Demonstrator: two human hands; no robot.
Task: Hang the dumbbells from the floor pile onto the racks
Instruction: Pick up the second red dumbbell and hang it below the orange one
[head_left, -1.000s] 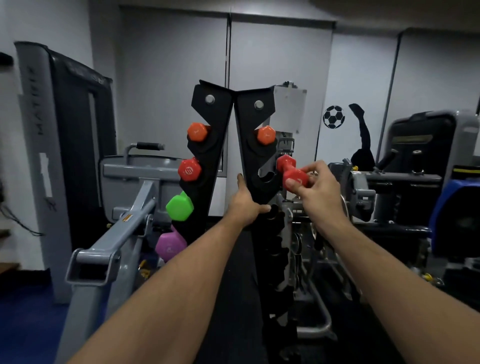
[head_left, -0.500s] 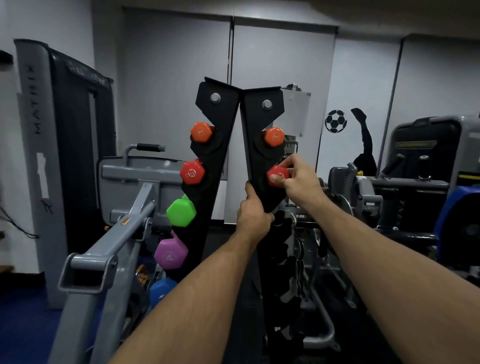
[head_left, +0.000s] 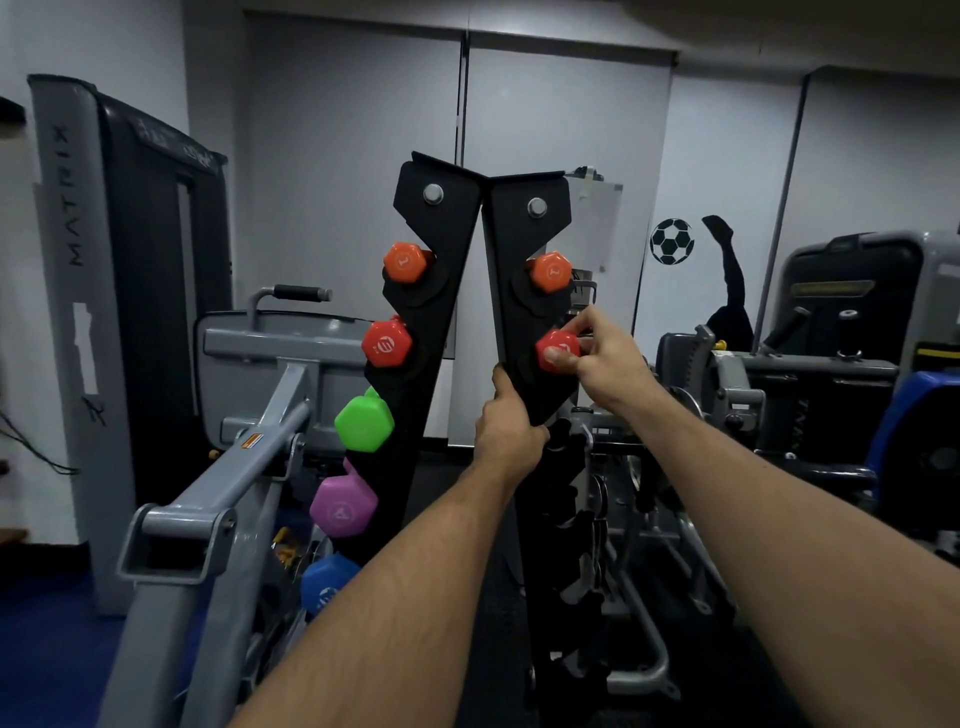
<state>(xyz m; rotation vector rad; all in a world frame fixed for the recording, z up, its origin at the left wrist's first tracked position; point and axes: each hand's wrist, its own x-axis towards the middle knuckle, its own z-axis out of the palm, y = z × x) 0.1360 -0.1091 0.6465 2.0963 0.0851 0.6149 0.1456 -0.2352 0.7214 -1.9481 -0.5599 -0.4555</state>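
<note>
Red dumbbell (head_left: 557, 349) sits at the second notch of the right rack upright (head_left: 524, 291), directly below an orange dumbbell (head_left: 549, 271) already hung in the top notch. The right hand (head_left: 605, 358) pinches the near hexagonal head, thumb on its lower face and fingers curled over the top; this grip leaves the handle free to drop into the slot. Whether the handle is fully seated cannot be told from this view.

The left hand (head_left: 506, 434) grips the inner edge of the same upright just below the red dumbbell, thumb extended up along the edge. Judged purpose: bracing the rack against the sideways push of insertion.

The left rack upright (head_left: 426, 291) carries five dumbbells in descending order: orange (head_left: 406, 262), red (head_left: 387, 343), green (head_left: 363, 423), purple (head_left: 344, 506), blue (head_left: 328, 584). The order suggests matched pairs, so the piece in hand mirrors its twin at the same level.

Lower notches on the right upright appear vacant, so several pieces probably remain to be hung. The floor pile is not in view
</note>
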